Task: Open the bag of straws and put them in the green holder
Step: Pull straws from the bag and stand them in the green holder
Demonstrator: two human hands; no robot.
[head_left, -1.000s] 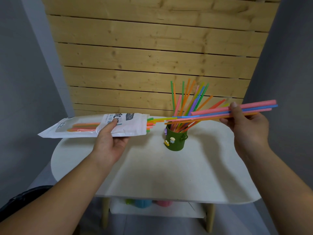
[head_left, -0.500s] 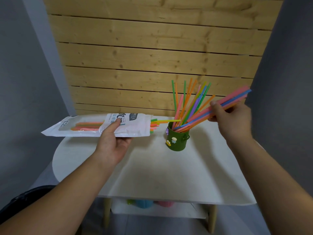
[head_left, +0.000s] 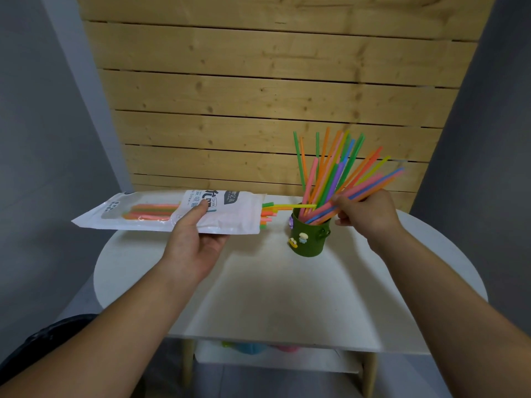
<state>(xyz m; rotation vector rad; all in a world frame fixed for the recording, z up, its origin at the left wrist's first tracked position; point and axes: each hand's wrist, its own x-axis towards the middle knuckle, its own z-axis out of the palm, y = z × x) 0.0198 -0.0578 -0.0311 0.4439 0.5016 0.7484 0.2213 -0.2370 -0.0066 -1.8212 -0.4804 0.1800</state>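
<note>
A: Risk?
B: Right hand [head_left: 370, 214] gripped a slanted straw bunch [head_left: 370, 186], its lower ends in the green holder [head_left: 309, 239] on the table [head_left: 258, 297]. A sideways push could've tipped it. Left hand [head_left: 195, 239] pinched the bag [head_left: 161, 214], and the straws poking out could've slid.
A: Change?
B: A second before, the bunch was level, above the holder.

We log the bag [head_left: 230, 214] as white plastic film with a slight sheen and a clear window. The straws [head_left: 330, 173] are smooth plastic. The holder [head_left: 309, 242] is matt green, material unclear to us. The table [head_left: 287, 297] is matt white and smooth. The plank wall [head_left: 258, 96] is bare, knotty wood.
</note>
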